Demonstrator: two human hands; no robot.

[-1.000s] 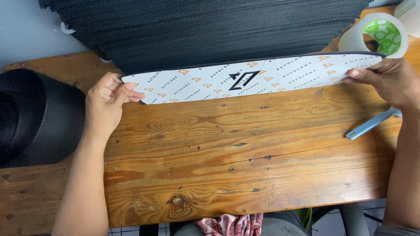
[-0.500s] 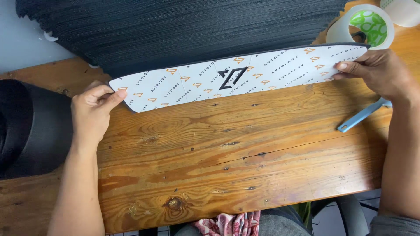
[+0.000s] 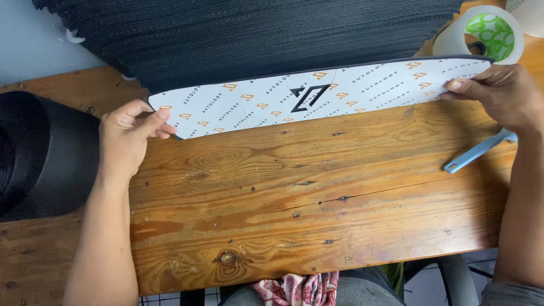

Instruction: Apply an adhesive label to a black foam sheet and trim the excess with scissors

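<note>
A single camera sits on the person's head and looks steeply down and forward over the wooden desk (image 3: 294, 198) from close range. The near desk edge and the person's lap run along the bottom, both forearms enter from the lower corners, and a wall shows at top left.

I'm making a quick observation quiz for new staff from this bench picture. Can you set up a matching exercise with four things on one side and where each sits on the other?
Things:
1. white printed strip
2. roll of tape
3. light blue tool handle
4. black roll

Places:
A. far right corner of the wooden table
B. left edge of the table
C. held at both ends by the left hand and right hand
D. on the table under the right wrist

Pairs: 1-C, 2-A, 3-D, 4-B
</note>
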